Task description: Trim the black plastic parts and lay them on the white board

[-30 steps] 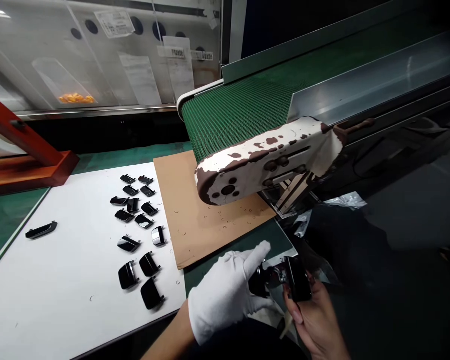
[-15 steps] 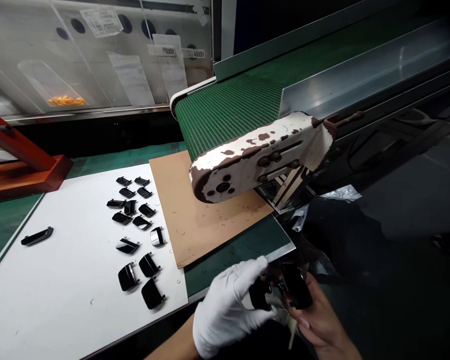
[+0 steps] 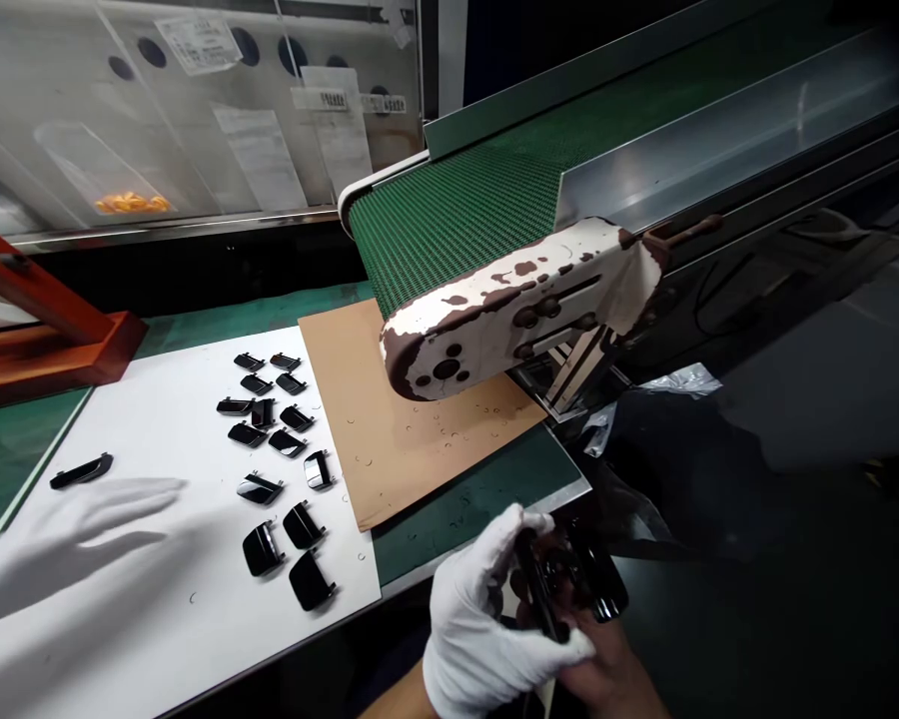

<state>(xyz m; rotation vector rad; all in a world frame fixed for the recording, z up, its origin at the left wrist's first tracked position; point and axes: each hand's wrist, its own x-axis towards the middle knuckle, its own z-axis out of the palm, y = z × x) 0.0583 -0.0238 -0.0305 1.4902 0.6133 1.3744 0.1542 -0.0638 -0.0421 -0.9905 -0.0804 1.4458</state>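
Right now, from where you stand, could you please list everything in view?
Loose black parts: fifteen, glossy black, on the white sheet, one set apart leftward.
White sheet: one, white, on the green mat.
Green mat: one, green, under both sheets.
Cardboard sheet: one, tan, beside the white sheet.
Conveyor belt: one, green mesh, upper right.
End cover: one, white with brown stains, at the belt's near end.
Red stand: one, red, far left.
Papers: several, white, on the glass behind.
Blurred glove shape: one, white, over the sheet, owner unclear.
Held black parts: at least two, black, between the hands.
Left hand: one, white glove, gripping them.
Right hand: one, bare, gripping them.
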